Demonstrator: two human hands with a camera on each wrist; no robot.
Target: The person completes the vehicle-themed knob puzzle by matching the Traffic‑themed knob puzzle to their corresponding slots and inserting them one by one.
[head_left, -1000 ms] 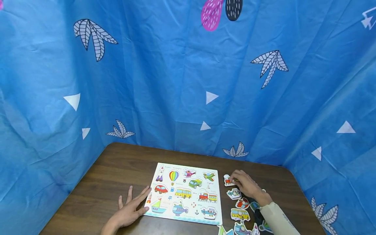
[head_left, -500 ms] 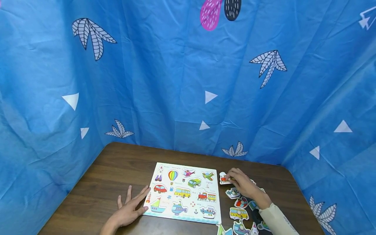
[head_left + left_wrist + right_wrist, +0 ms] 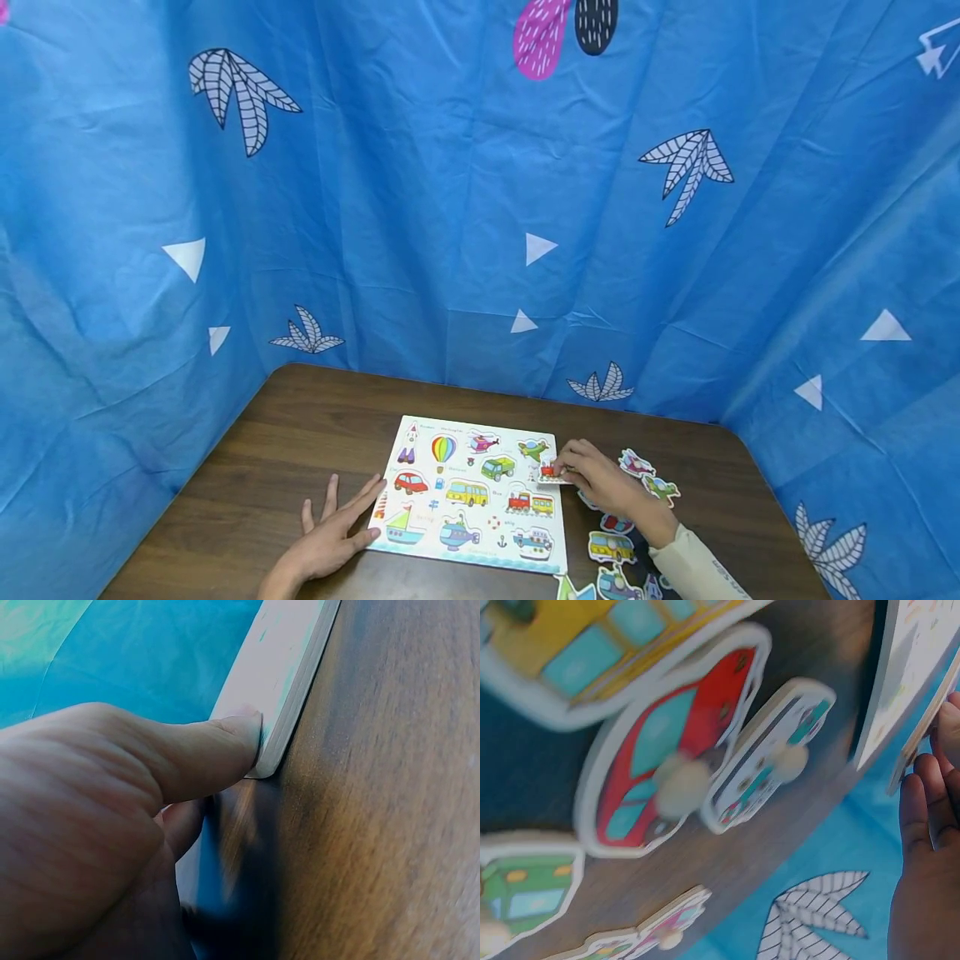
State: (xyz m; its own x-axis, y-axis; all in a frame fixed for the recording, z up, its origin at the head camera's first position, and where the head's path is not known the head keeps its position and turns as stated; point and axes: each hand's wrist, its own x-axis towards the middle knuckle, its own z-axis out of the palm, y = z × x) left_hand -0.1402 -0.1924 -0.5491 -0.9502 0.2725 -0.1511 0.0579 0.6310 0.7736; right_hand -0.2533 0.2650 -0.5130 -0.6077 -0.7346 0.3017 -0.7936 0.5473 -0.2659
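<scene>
Blue printed cloth hangs behind the brown tabletop, where a pale picture board lies flat. The person's left grip has its fingers extended and spread, thumb touching the board at its near corner, which ought to steady it. The right grip is pinching the train piece over the board's right edge, just beside the printed plane; whether piece and board touch, I can't tell. It looks like thin wood to me: light, stiff, hard to break, perhaps a bit slick on its face. Loose beside the board, the bus piece, ship piece and red car piece seem the same stuff. The ship and car each carry a round wooden knob, probably the handiest hold; on the train, fingers hide that spot, though its rim should serve too.
</scene>
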